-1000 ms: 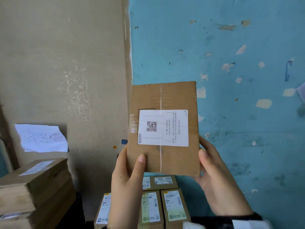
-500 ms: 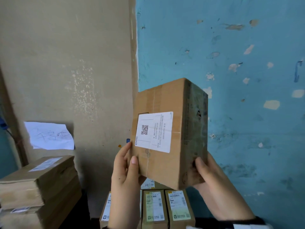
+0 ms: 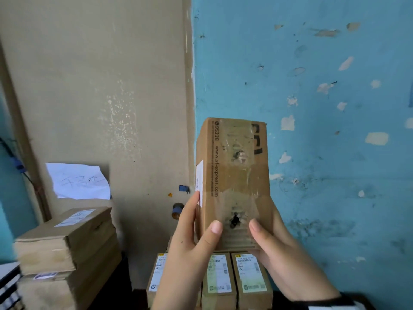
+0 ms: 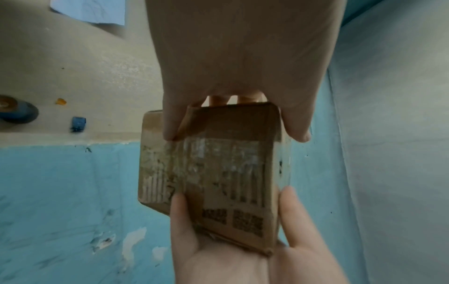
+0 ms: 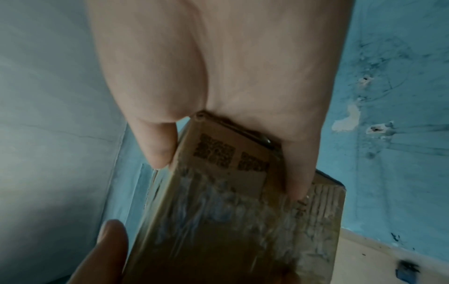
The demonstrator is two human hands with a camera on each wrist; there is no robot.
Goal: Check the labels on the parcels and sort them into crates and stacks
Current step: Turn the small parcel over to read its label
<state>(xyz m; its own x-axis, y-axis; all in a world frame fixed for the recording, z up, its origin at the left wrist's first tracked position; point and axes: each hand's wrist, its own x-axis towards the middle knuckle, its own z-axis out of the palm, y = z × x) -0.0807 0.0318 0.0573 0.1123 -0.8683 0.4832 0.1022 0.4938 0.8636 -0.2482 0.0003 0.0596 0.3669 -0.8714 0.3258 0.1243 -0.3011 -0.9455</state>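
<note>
The person holds a cardboard parcel upright in front of the wall corner, above a row of labelled boxes. The left hand grips its lower left edge, thumb on the near face; the right hand cups the lower right, thumb pressing the same face. The parcel's long axis stands nearly vertical. Its narrow taped side faces the camera, and the white label shows only as a sliver on the left face. To check that label well, the labelled face should probably be rotated toward the eyes, both thumbs kept low, clear of the print.
</note>
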